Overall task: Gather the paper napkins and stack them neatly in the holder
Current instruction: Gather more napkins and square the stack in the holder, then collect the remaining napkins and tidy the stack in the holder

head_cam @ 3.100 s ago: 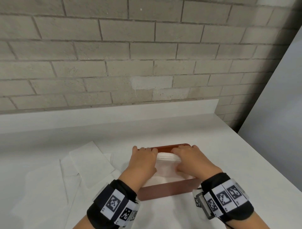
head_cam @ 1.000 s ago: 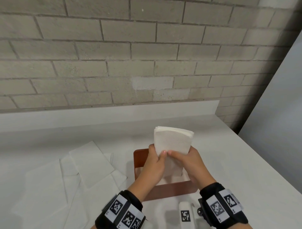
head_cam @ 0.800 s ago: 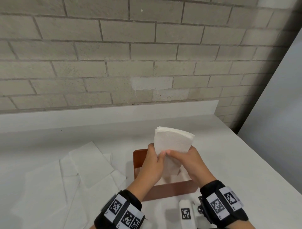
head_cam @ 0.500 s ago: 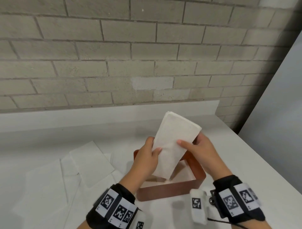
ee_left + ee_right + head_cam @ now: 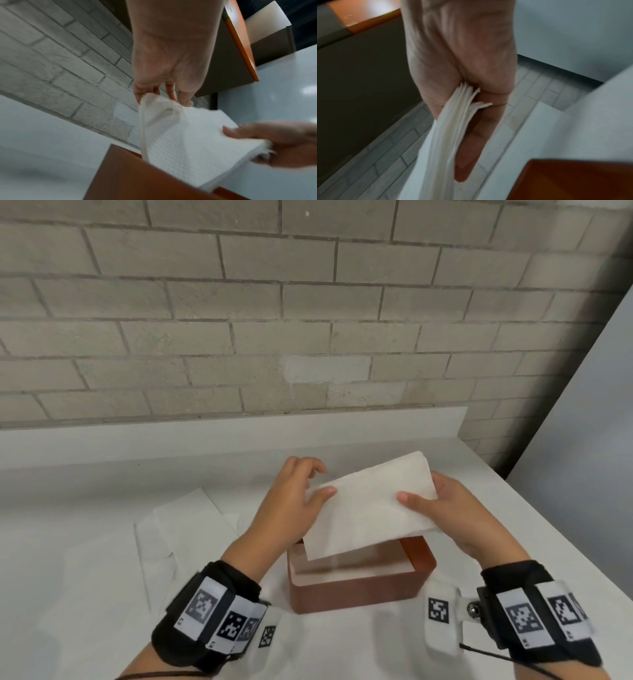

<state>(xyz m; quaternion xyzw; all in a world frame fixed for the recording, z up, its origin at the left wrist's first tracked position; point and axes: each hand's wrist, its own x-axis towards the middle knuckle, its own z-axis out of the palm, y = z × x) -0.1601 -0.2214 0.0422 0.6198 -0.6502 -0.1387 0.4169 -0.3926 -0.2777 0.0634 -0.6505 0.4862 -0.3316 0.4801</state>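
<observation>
Up above the holder [image 5: 359, 587], both hands carry a stack of napkins [image 5: 370, 508], tilted so its far right corner sits highest. At the stack's left end, the left hand [image 5: 291, 508] has its thumb laid on top and its fingers curled behind the edge, which bends under the pinch in the left wrist view. Opposite it, the right hand [image 5: 455, 515] clamps the right end, thumb on top and long fingers flat beneath (the right wrist view shows the many thin layers fanned against the palm). Each napkin is white paper with a fine embossed dot texture. Open-topped and rectangular, with rounded corners, the holder is smooth and reddish-brown and stands on the white table [image 5: 513, 525] directly under the stack. More loose napkins [image 5: 185, 525] lie flat and overlapping on the table to the left. Both wrists wear black bands [image 5: 212, 614] carrying white square-coded tags, with no readable writing. Behind runs a pale brick wall [image 5: 274, 302].
</observation>
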